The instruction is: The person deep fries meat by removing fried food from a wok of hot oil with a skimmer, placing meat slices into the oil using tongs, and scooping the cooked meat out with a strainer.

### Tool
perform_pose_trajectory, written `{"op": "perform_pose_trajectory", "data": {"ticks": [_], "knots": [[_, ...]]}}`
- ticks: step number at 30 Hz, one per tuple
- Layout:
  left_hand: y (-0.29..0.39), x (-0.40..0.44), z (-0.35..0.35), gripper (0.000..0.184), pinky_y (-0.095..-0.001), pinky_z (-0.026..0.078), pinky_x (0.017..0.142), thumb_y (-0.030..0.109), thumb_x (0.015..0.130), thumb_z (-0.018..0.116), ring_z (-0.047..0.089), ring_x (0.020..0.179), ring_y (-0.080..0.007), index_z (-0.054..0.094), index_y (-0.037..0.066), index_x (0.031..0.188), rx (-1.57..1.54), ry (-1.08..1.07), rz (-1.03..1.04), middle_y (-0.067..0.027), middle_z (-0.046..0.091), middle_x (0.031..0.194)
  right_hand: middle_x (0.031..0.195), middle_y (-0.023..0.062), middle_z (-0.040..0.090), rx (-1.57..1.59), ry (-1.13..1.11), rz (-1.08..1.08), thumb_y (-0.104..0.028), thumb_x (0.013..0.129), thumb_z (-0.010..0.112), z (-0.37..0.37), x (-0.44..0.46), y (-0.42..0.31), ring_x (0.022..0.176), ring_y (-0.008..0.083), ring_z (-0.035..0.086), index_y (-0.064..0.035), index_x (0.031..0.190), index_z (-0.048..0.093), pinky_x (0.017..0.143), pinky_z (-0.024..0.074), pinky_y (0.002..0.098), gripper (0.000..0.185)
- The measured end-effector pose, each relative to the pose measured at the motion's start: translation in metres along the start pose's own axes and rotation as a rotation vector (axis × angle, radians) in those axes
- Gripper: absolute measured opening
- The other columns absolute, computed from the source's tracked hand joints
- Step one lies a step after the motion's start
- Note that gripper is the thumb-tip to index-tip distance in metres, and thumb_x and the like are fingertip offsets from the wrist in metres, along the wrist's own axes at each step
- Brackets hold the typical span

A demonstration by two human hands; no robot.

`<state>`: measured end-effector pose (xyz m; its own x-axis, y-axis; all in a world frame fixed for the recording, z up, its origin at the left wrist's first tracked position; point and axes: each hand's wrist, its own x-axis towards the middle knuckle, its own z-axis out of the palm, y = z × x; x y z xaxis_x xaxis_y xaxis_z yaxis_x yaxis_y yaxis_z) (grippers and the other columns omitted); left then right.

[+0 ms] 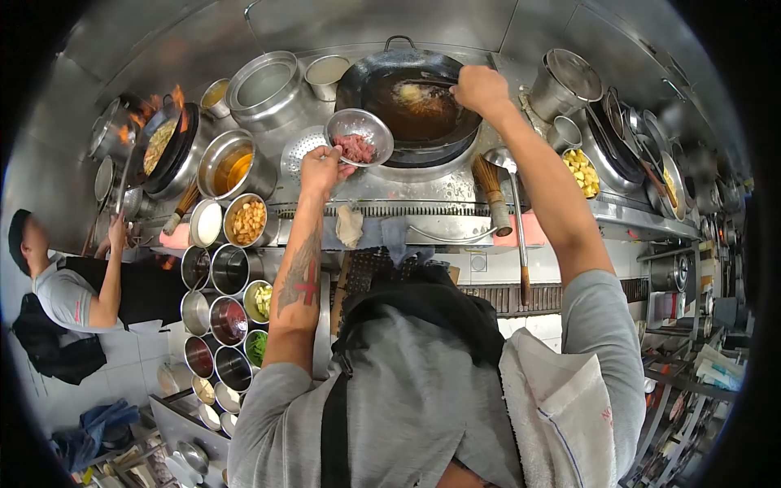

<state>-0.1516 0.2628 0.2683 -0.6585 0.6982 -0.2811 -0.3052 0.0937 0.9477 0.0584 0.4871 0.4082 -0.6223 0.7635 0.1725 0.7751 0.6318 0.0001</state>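
My left hand [326, 169] is closed on the rim of a small metal bowl [379, 128], which is tilted and holds raw pink meat [355, 148]. The bowl hangs just left of a large black wok [374, 91] with dark liquid in it and something pale and frothy [415, 94] near its middle. Over the wok's right edge, my right hand [482, 88] is closed round a thin dark utensil [437, 81] that reaches in over the liquid. A perforated ladle [303, 151] lies beside the wok, behind the bowl and my left wrist.
Metal pots [264, 85] and ingredient tins [247, 220] stand at the left. A bamboo brush [491, 187] and long-handled ladle [521, 220] lean on the front edge. Far left, a co-worker [89, 285] works at a flaming wok [163, 146]. Cut yellow pieces [581, 172] sit at the right.
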Motion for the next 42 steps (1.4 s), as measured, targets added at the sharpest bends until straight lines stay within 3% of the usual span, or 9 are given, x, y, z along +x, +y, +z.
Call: {"op": "perform_pose_trajectory", "data": {"ticks": [3, 7, 10, 17, 23, 26, 33, 36, 42], "knots": [[0.01, 0.01, -0.004, 0.021, -0.0267, 0.056, 0.054, 0.015, 0.093, 0.058, 0.063, 0.056, -0.0172, 0.053, 0.002, 0.076, 0.101, -0.013, 0.066, -0.0091, 0.063, 0.071, 0.09, 0.0206, 0.068, 0.118, 0.009, -0.085, -0.036, 0.079, 0.069, -0.038, -0.039, -0.011, 0.086, 0.0353, 0.067, -0.0027, 0.087, 0.07, 0.075, 0.0536, 0.0417, 0.034], [0.014, 0.017, 0.005, 0.02, -0.025, 0.054, 0.052, 0.014, 0.094, 0.057, 0.063, 0.056, -0.0147, 0.054, 0.004, 0.078, 0.2, -0.302, 0.149, -0.0058, 0.062, 0.069, 0.083, 0.019, 0.068, 0.168, -0.044, -0.289, -0.034, 0.079, 0.069, -0.015, -0.079, -0.028, 0.077, 0.0368, 0.066, -0.004, 0.089, 0.071, 0.072, 0.0529, 0.0426, 0.031], [0.011, 0.029, 0.012, 0.021, -0.0285, 0.058, 0.055, 0.014, 0.093, 0.057, 0.063, 0.059, -0.0174, 0.051, 0.005, 0.075, 0.062, -0.247, -0.046, -0.0081, 0.06, 0.076, 0.072, 0.0191, 0.066, 0.116, 0.013, -0.268, -0.032, 0.079, 0.07, -0.001, -0.087, -0.034, 0.075, 0.0357, 0.066, -0.0022, 0.079, 0.07, 0.071, 0.0524, 0.0441, 0.03], [-0.013, 0.04, -0.006, 0.021, -0.029, 0.058, 0.055, 0.013, 0.093, 0.056, 0.064, 0.059, -0.0194, 0.051, 0.003, 0.075, -0.005, -0.163, -0.106, -0.0093, 0.06, 0.074, 0.07, 0.0196, 0.065, 0.242, 0.281, -0.066, -0.03, 0.081, 0.067, -0.038, -0.075, -0.018, 0.07, 0.0354, 0.065, -0.0071, 0.087, 0.072, 0.067, 0.0518, 0.044, 0.024], [-0.021, 0.028, -0.022, 0.022, -0.0301, 0.058, 0.055, 0.013, 0.093, 0.056, 0.065, 0.058, -0.021, 0.051, 0.003, 0.074, 0.0, -0.044, -0.089, -0.0103, 0.061, 0.07, 0.088, 0.0173, 0.069, 0.03, -0.129, -0.015, -0.033, 0.08, 0.068, 0.071, -0.021, -0.048, 0.085, 0.0323, 0.068, -0.0049, 0.087, 0.07, 0.075, 0.0546, 0.0411, 0.029], [-0.013, 0.012, -0.03, 0.022, -0.0301, 0.058, 0.053, 0.013, 0.093, 0.057, 0.065, 0.058, -0.0211, 0.051, 0.002, 0.075, -0.032, -0.065, -0.08, -0.0106, 0.061, 0.071, 0.09, 0.0179, 0.069, 0.046, -0.061, 0.081, -0.033, 0.081, 0.068, 0.102, 0.001, -0.043, 0.089, 0.0316, 0.068, -0.0053, 0.089, 0.07, 0.077, 0.0543, 0.0413, 0.029], [0.011, -0.009, -0.025, 0.026, -0.0282, 0.057, 0.05, 0.013, 0.093, 0.058, 0.064, 0.054, -0.0172, 0.051, 0.001, 0.07, 0.156, 0.004, 0.13, -0.0096, 0.062, 0.069, 0.09, 0.0191, 0.068, 0.157, 0.029, -0.036, -0.037, 0.078, 0.07, -0.028, -0.061, -0.041, 0.087, 0.034, 0.067, -0.003, 0.097, 0.07, 0.079, 0.0526, 0.0414, 0.039], [0.019, 0.005, -0.018, 0.025, -0.0255, 0.056, 0.048, 0.012, 0.092, 0.058, 0.063, 0.054, -0.014, 0.052, 0.004, 0.069, 0.396, -0.158, 0.309, -0.0073, 0.062, 0.07, 0.083, 0.02, 0.068, 0.18, -0.058, -0.188, -0.036, 0.078, 0.069, -0.028, -0.084, -0.034, 0.083, 0.0359, 0.066, -0.0046, 0.094, 0.071, 0.078, 0.0518, 0.0426, 0.035], [0.014, 0.026, 0.003, 0.023, -0.0268, 0.058, 0.055, 0.013, 0.092, 0.059, 0.064, 0.058, -0.0165, 0.052, 0.004, 0.071, 0.163, -0.17, 0.08, -0.0087, 0.062, 0.073, 0.081, 0.0194, 0.067, 0.257, -0.005, -0.106, -0.036, 0.08, 0.068, 0.006, -0.104, -0.028, 0.08, 0.0369, 0.065, -0.0082, 0.091, 0.072, 0.076, 0.0512, 0.0436, 0.03]]}}
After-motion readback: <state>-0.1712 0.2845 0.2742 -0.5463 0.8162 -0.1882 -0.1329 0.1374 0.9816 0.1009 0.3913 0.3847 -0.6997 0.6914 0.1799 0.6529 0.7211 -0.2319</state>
